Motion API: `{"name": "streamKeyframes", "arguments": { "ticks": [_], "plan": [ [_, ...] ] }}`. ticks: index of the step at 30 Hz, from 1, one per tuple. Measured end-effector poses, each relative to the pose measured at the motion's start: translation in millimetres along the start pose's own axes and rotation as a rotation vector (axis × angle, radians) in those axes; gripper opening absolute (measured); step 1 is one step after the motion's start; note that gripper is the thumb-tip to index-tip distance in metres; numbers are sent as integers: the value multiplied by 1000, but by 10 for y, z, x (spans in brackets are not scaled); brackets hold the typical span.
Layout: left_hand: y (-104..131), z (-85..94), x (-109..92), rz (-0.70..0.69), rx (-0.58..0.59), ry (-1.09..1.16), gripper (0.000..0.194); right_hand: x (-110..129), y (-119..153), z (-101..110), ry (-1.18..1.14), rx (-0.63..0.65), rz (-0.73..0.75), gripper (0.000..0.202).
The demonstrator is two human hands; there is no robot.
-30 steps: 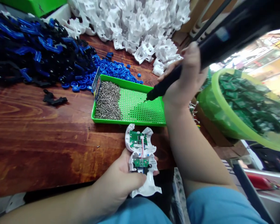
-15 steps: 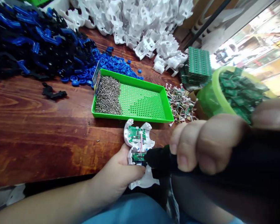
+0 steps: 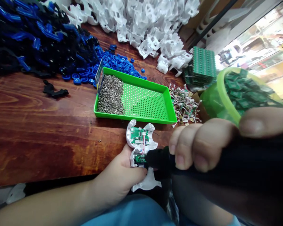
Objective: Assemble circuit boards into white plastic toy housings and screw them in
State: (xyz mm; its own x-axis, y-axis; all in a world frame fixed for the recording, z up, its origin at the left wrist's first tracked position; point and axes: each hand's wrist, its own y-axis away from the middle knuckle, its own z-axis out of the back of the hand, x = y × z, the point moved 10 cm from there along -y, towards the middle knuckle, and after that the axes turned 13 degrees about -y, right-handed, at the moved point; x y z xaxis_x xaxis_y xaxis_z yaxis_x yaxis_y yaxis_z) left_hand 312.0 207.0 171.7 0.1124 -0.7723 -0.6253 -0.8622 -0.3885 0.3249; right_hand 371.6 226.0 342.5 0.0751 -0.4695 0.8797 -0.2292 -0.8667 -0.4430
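Observation:
Low at the table's front edge, my left hand (image 3: pixel 126 171) is closed around a white plastic shell (image 3: pixel 149 182), thumb across its lower part. Inside the shell lie a green circuit board (image 3: pixel 138 135) near the top and a smaller green board (image 3: pixel 139 158) in the middle, joined by red and white wires. My right hand (image 3: pixel 202 141) wraps around a black power screwdriver (image 3: pixel 159 157), whose nose meets the shell at the smaller board. The tip itself is hidden behind the nose, and the tool's dark body fills the lower right.
A green tray (image 3: pixel 153 117) holds many small screws (image 3: pixel 110 95). Behind it are blue rings (image 3: pixel 122 64), blue and black parts (image 3: pixel 37 40) and white shells (image 3: pixel 141 22). At right are wired connectors (image 3: pixel 185 103), stacked green boards (image 3: pixel 202 66) and a yellow-green bucket (image 3: pixel 219 91) of boards.
My right hand and the screwdriver have shifted slightly left and up against the shell. My left hand keeps its grip; the whole view has moved a little.

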Motion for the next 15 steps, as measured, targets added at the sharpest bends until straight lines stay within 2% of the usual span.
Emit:
{"name": "streamKeyframes", "arguments": {
  "ticks": [4,8,11,15],
  "plan": [
    [4,13,-20,-13,-30,-51,56,-19,42,8,-8,-49,25,41],
    [-11,-5,-51,-44,-27,-63,61,-44,70,-81,-35,-42,5,38],
    [-18,9,-49,-47,-37,-45,61,-76,85,-14,-15,-137,-36,37],
    [-15,17,-13,-20,-31,-44,53,12,56,-55,-51,0,2,39]
  ]
}}
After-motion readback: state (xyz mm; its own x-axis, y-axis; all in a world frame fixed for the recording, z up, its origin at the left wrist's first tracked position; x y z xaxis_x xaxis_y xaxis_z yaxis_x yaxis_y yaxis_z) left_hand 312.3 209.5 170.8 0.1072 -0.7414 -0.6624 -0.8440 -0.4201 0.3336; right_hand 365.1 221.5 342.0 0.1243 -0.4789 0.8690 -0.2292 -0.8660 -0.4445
